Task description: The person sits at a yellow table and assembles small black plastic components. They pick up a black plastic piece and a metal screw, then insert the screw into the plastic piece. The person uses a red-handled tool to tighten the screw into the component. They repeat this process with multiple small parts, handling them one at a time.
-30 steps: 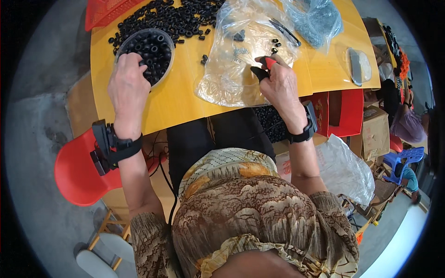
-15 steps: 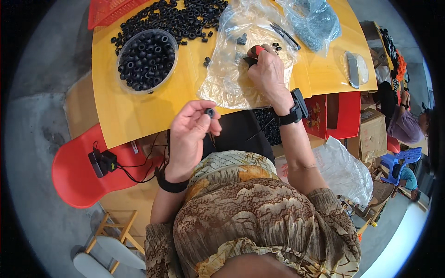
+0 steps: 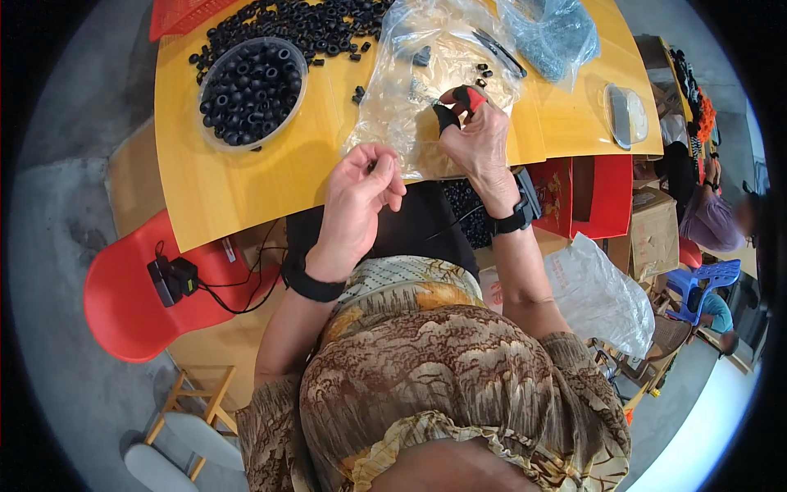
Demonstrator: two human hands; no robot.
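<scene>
My left hand is at the table's near edge, thumb and fingers pinched on a small black rubber ring, mostly covered by the fingertips. My right hand is over a clear plastic bag lying flat on the table. Red and black covers sit on its thumb and forefinger, whose tips are apart with nothing visible between them. Just beyond that hand, several small black pieces lie on the plastic. A round clear tub full of black rubber rings stands to the left.
Loose black rings spread across the back of the yellow table. A slim dark tool lies on the plastic, beside a bluish bag. A red basket and clear lid flank them. A red chair stands left.
My left hand has moved up and right, toward the plastic, and its fingers now cover more of the ring. The right thumb and forefinger have spread apart. The view has shifted slightly.
</scene>
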